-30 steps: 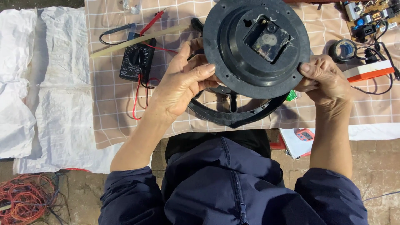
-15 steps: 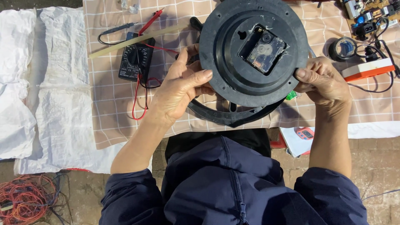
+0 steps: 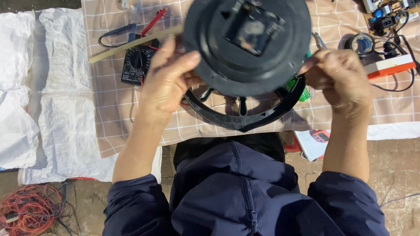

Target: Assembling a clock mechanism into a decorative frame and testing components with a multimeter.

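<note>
Holding black round clock body back-up, blurred — left hand, right hand gripping opposite rims; disc lying roughly level

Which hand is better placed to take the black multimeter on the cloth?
Probably the left hand: the multimeter lies just beside it. The right hand grips the far edge of the round black disc.

left hand: raised, fingers curled, gripping | right hand: raised, fingers clenched, gripping

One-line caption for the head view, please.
Left hand and right hand hold a round black clock back above a black ring frame on a checked cloth.
</note>
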